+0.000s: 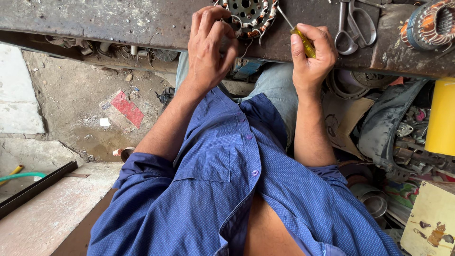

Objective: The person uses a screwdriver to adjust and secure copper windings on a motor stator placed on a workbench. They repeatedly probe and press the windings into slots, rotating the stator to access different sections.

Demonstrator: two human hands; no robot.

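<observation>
**Both hands up on a copper-wound stator at the bench edge**

So the person in the blue shirt (227,189) is sitting right up against a grimy dark tabletop (104,21). The stator (250,14), a round metal core with copper windings around it, sits on the tabletop near its front edge, partly cut off at the top of view.

The left hand (208,50) is curled, fingers bent in and pressed against the stator's near left side, pinching at the wires there as far as I can see. The right hand (310,57) is closed around a small screwdriver (296,31) with a yellow handle, its thin shaft angled up-left toward the stator's right edge.

Just right of that hand lies a pair of metal scissors (354,26) on the tabletop. Further right there's another wound coil (429,23), copper showing. Below that is a yellow container (441,116) and a heap of metal junk (403,137).
</observation>
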